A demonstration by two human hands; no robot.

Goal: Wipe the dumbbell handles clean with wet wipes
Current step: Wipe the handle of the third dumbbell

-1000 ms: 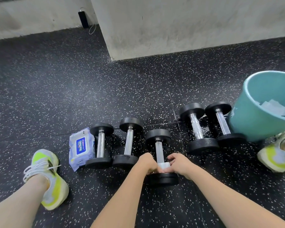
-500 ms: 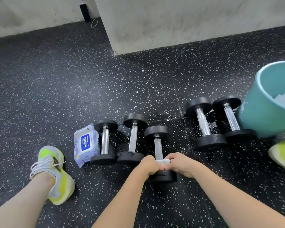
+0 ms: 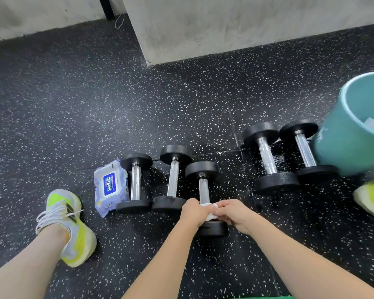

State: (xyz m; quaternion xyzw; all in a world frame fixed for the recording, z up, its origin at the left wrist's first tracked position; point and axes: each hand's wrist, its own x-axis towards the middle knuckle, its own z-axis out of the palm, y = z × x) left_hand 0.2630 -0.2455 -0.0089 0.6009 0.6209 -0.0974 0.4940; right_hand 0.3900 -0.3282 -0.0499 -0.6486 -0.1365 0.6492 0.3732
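Compared with half a second earlier, both hands remain at the near end of the middle dumbbell, and the white wet wipe is still wrapped round the lower part of its chrome handle. The left hand is curled over the wipe from the left; the right hand pinches its right side. The dumbbell lies on the speckled black floor, third in a row of five, its bare upper handle shiny. Two dumbbells lie to its left beside a pack of wipes. Two more lie to the right, next to a teal bucket.
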